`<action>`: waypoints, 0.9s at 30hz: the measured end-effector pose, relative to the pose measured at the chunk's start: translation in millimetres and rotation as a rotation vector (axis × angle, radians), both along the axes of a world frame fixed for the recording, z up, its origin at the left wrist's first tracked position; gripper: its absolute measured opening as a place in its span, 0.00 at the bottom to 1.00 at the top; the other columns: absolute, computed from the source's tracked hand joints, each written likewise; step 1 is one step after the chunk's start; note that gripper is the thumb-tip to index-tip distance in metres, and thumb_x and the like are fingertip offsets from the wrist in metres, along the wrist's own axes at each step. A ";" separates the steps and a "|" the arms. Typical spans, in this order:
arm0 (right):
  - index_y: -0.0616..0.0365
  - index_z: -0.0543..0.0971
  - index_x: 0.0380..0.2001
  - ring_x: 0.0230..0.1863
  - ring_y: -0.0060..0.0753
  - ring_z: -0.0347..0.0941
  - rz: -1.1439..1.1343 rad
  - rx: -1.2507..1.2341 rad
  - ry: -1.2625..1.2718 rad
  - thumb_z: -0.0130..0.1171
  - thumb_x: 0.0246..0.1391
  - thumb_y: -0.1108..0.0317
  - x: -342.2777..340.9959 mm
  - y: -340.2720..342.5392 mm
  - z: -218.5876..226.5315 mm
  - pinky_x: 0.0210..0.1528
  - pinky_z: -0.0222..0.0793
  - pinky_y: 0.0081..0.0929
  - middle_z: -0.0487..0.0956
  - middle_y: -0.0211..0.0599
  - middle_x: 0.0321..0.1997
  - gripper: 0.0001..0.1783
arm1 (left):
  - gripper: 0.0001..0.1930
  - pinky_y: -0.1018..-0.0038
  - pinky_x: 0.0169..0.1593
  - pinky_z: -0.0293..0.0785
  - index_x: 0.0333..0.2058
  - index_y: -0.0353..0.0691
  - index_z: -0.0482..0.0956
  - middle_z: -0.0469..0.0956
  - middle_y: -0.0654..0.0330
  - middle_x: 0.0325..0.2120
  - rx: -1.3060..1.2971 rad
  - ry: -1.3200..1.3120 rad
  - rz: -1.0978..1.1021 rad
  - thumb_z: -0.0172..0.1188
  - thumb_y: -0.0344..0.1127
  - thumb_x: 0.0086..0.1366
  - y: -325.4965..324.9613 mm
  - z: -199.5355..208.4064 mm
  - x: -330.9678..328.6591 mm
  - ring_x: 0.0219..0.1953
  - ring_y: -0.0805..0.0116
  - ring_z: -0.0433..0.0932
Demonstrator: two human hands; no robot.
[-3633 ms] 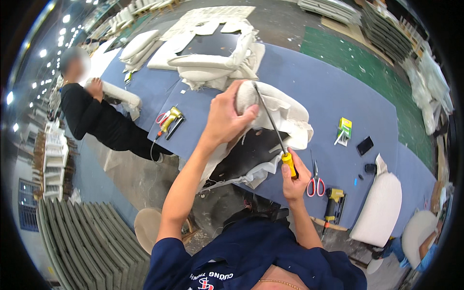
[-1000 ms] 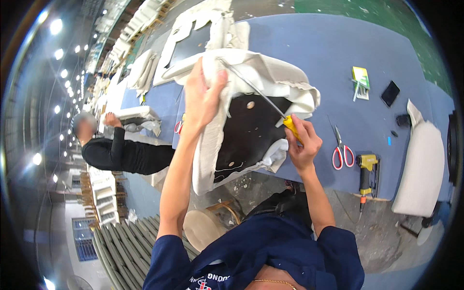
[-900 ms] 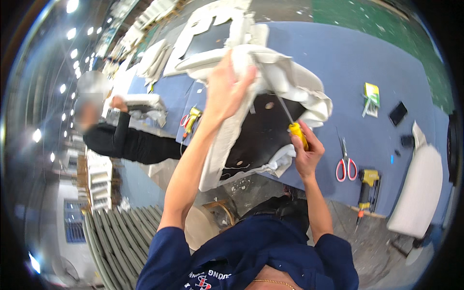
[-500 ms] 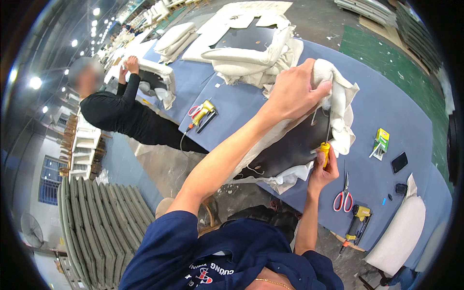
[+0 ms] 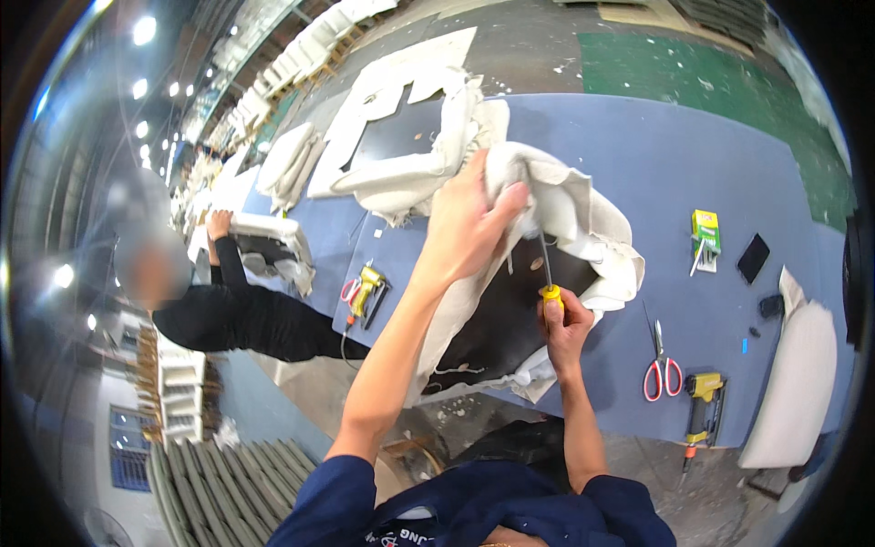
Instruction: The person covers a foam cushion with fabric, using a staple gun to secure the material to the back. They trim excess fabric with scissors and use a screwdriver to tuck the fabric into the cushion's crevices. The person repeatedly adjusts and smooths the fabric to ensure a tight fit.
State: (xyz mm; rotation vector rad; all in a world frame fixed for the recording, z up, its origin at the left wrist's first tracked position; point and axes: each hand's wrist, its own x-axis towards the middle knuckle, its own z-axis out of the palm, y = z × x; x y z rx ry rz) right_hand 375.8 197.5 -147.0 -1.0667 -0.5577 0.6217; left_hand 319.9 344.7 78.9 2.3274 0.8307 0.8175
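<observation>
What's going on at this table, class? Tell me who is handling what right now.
A person's left hand grips a corner of a padded piece with pale fabric and a black panel. The right hand holds a yellow-handled tool, its metal shaft pointing up toward that corner; its tip isn't clearly visible. Red-and-white-handled scissors and a staple gun lie on the blue table to the right. Another person in black stands at the left.

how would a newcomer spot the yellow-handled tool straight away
At the blue table, find the nearest cushion with a black panel. By that panel, the wearer's right hand grips the yellow-handled tool. One straight, thin shaft sets it apart from the scissors and staple gun.
</observation>
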 end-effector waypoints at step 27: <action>0.61 0.78 0.30 0.17 0.16 0.64 0.990 0.224 0.563 0.53 0.69 0.45 14.8 -21.3 19.6 0.19 0.57 0.19 0.72 0.24 0.19 0.27 | 0.26 0.67 0.52 0.74 0.54 0.33 0.74 0.82 0.49 0.39 -0.106 -0.002 -0.029 0.63 0.46 0.64 -33.2 16.7 -8.3 0.42 0.58 0.81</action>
